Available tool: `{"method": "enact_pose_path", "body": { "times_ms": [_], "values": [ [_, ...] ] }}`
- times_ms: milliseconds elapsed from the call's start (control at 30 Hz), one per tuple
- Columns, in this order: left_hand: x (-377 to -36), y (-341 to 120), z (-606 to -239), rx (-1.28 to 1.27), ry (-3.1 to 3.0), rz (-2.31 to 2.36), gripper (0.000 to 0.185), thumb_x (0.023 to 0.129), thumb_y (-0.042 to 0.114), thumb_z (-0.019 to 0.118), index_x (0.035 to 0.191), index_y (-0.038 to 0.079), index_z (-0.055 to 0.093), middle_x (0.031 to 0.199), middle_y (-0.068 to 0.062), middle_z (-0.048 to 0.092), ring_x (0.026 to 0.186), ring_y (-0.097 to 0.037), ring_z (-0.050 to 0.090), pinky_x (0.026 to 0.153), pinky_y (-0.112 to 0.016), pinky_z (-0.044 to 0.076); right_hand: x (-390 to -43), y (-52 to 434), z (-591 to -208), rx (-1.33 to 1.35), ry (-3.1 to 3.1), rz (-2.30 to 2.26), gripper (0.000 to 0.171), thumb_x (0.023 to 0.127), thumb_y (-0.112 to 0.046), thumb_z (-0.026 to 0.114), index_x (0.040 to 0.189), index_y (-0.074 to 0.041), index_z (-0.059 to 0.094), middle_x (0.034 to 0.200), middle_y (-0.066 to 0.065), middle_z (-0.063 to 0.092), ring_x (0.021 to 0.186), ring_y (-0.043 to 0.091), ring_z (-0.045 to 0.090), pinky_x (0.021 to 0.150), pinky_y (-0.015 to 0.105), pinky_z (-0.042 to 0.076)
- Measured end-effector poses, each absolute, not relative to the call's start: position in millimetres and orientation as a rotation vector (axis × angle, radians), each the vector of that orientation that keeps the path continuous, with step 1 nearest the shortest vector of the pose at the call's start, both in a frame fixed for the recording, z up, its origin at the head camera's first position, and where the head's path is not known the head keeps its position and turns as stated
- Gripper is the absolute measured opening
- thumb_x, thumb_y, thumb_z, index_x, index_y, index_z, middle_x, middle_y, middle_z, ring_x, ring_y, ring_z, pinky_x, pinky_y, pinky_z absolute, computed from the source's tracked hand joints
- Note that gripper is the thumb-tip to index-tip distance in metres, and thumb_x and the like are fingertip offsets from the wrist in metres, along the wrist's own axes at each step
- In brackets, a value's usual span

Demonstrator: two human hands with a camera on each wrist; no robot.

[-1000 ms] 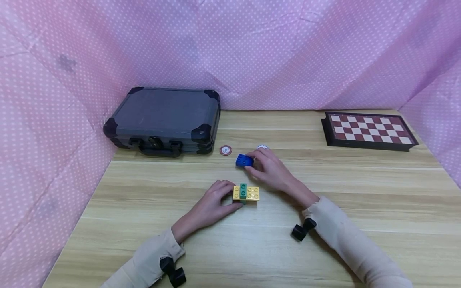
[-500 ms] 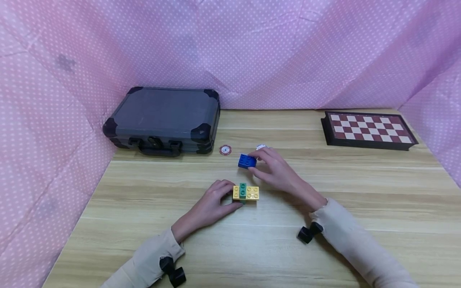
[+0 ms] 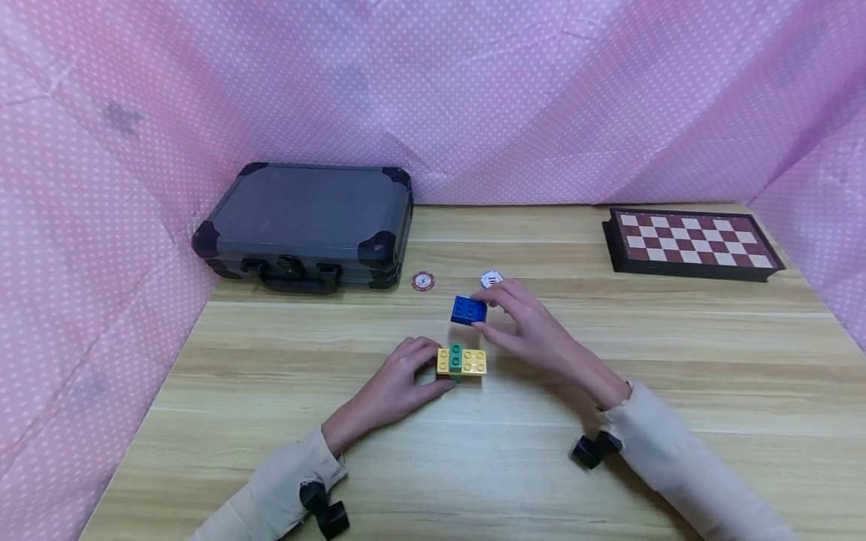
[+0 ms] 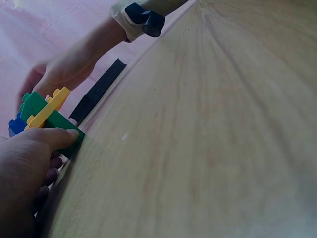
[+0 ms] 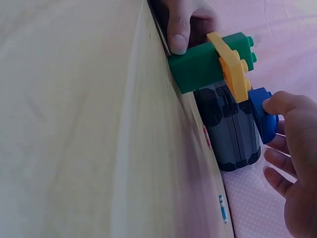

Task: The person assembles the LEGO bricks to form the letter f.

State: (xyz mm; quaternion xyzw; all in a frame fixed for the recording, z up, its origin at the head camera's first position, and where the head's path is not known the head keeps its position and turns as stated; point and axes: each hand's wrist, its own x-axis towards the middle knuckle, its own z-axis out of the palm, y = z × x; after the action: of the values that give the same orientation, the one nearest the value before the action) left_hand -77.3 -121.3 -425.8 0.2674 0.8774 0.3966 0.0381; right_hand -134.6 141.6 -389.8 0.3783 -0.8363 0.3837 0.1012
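Observation:
A small stack of bricks (image 3: 461, 362) stands on the wooden table (image 3: 676, 361): a green base brick (image 5: 198, 64) under a flat yellow plate (image 5: 230, 67) with a green piece across it. My left hand (image 3: 399, 383) holds the stack at its left side, thumb on the green base (image 4: 62, 131). My right hand (image 3: 534, 327) pinches a blue brick (image 3: 468, 309) and holds it in the air just behind and above the stack. In the right wrist view the blue brick (image 5: 262, 119) hangs close beside the yellow plate, not touching it.
A dark grey carrying case (image 3: 304, 222) lies at the back left. A red and white chessboard (image 3: 693, 244) lies at the back right. Two round chips, one red (image 3: 423, 281) and one white (image 3: 491, 279), lie behind the bricks. Pink dotted cloth walls the table.
My right hand has lifted the blue brick and carried it nearer, toward the stack, uncovering the white chip. My left hand and the stack have stayed still.

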Motion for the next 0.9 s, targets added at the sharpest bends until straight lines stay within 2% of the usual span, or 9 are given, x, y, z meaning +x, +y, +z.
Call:
{"method": "enact_pose_path", "body": {
  "times_ms": [300, 633, 900],
  "values": [
    [-77.3, -121.7, -426.3, 0.836, 2.695, 1.218, 0.038, 0.090, 0.023, 0.084, 0.123, 0.010, 0.071, 0.121, 0.003, 0.064, 0.109, -0.012, 0.055, 0.091, -0.036, 0.052, -124.6, 142.9, -387.1, 1.163, -2.412, 1.153, 0.043, 0.090, -0.007, 0.080, 0.130, -0.006, 0.065, 0.124, 0.004, 0.062, 0.114, 0.021, 0.054, 0.096, 0.040, 0.049],
    [-77.5, -121.7, -425.7, 0.831, 2.701, 1.207, 0.038, 0.090, 0.024, 0.084, 0.123, 0.010, 0.071, 0.121, 0.002, 0.064, 0.109, -0.012, 0.055, 0.091, -0.036, 0.052, -114.1, 144.0, -382.4, 1.256, -2.313, 1.203, 0.042, 0.089, -0.008, 0.079, 0.128, -0.003, 0.066, 0.123, 0.005, 0.064, 0.117, 0.022, 0.056, 0.103, 0.031, 0.044],
    [-78.2, -122.4, -426.0, 0.832, 2.687, 1.213, 0.039, 0.091, 0.024, 0.083, 0.124, 0.010, 0.070, 0.122, 0.002, 0.064, 0.109, -0.012, 0.054, 0.091, -0.036, 0.052, -108.8, 145.0, -385.3, 1.279, -2.298, 1.197, 0.043, 0.088, -0.005, 0.079, 0.129, -0.004, 0.066, 0.123, 0.005, 0.064, 0.115, 0.023, 0.057, 0.101, 0.031, 0.046]
  ]
}}
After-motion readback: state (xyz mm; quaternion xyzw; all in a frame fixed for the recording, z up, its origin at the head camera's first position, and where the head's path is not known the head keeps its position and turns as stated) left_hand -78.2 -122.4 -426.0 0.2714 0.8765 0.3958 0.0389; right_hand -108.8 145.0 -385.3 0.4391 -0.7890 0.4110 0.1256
